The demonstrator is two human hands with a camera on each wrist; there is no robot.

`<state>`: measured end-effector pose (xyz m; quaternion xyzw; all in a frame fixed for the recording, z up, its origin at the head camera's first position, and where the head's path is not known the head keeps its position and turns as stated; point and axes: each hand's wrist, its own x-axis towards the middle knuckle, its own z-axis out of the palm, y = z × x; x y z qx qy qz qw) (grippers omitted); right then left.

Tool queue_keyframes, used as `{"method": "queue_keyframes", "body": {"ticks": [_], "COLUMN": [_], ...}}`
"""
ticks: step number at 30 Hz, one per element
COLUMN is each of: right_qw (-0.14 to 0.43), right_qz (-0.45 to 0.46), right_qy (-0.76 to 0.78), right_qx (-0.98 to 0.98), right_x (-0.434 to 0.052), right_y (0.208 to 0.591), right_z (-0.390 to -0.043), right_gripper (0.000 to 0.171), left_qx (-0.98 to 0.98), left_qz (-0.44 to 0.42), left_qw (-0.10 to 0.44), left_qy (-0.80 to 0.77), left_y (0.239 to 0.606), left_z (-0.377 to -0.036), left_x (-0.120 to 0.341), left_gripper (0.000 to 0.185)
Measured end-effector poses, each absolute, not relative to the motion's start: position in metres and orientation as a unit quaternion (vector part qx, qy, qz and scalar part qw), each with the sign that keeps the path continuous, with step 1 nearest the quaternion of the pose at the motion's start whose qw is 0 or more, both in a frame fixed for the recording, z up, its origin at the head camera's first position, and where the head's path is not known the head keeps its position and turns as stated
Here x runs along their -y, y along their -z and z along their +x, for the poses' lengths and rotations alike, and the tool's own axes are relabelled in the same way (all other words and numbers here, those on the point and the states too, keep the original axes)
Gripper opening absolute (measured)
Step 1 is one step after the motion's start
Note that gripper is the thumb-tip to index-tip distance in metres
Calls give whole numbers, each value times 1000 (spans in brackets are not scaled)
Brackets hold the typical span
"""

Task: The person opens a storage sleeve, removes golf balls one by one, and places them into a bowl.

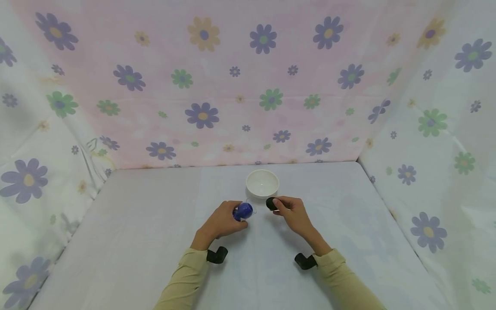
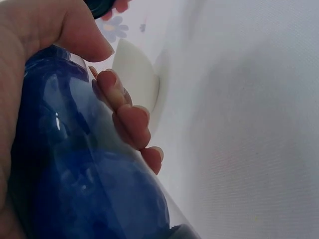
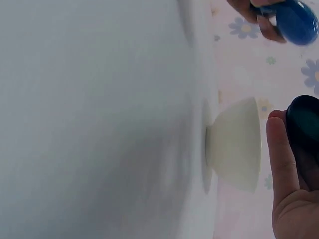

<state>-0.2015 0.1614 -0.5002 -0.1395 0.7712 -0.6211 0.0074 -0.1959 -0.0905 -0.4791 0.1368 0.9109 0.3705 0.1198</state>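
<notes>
My left hand [image 1: 221, 221] grips a shiny blue thing [image 1: 245, 211] with rounded ends, narrower in the middle. Close up in the left wrist view, this blue thing [image 2: 89, 149] looks like a smooth, bottle-like body, with fingers and thumb around it. Between the thumb and fingers of my right hand [image 1: 296, 216] is a small dark round piece [image 1: 271, 203]. It appears dark green and disc-like in the right wrist view [image 3: 305, 122], much like a lid; its exact kind cannot be told. A white bowl [image 1: 262, 184] stands upright just beyond both hands, which are apart.
The bowl and hands are over a table with a white cloth [image 1: 128, 241]. A flowered cloth wall [image 1: 232, 86] rises behind the table, with similar walls at left and right. Dark wrist-worn pieces [image 1: 218, 255] stick out from both wrists.
</notes>
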Motion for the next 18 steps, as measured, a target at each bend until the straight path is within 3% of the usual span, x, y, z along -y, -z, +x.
{"method": "queue_keyframes", "body": {"ticks": [18], "right_qw": [108], "right_qz": [-56], "right_qy": [511], "right_qx": [-851], "right_x": [-214], "right_y": [501], "right_z": [-243], "right_gripper": [39], "left_qx": [-914], "left_qz": [141], "left_qw": [119], "left_qy": [-360], "left_y": [483], "left_z": [-196], "left_x": [96], "left_gripper": [65]}}
